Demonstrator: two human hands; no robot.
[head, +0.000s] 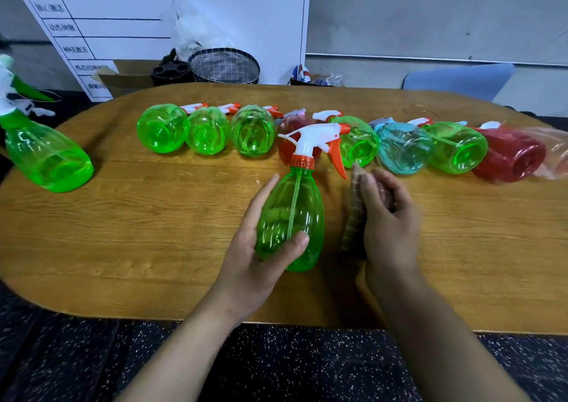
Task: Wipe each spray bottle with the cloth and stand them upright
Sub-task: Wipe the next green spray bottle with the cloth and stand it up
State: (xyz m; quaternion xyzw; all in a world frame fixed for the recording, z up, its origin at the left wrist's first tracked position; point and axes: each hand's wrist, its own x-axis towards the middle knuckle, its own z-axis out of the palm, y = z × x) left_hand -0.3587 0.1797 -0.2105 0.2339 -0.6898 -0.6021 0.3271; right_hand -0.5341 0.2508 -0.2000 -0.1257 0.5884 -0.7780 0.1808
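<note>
since the green spray bottle [290,220] looks empty, thin-walled and glossy, i judge it light, slightly squashy and prone to slip, so i'd grip its ribbed belly, not the orange trigger. my left hand [261,248] curls round that belly, thumb in front, holding it upright above the desk [153,232]. just right of it, my right hand [387,217] pinches the folded brown cloth [353,214], apart from the bottle.

Blurred cloth [353,214], red bottle [295,138] partly hidden, perhaps lying down
</note>
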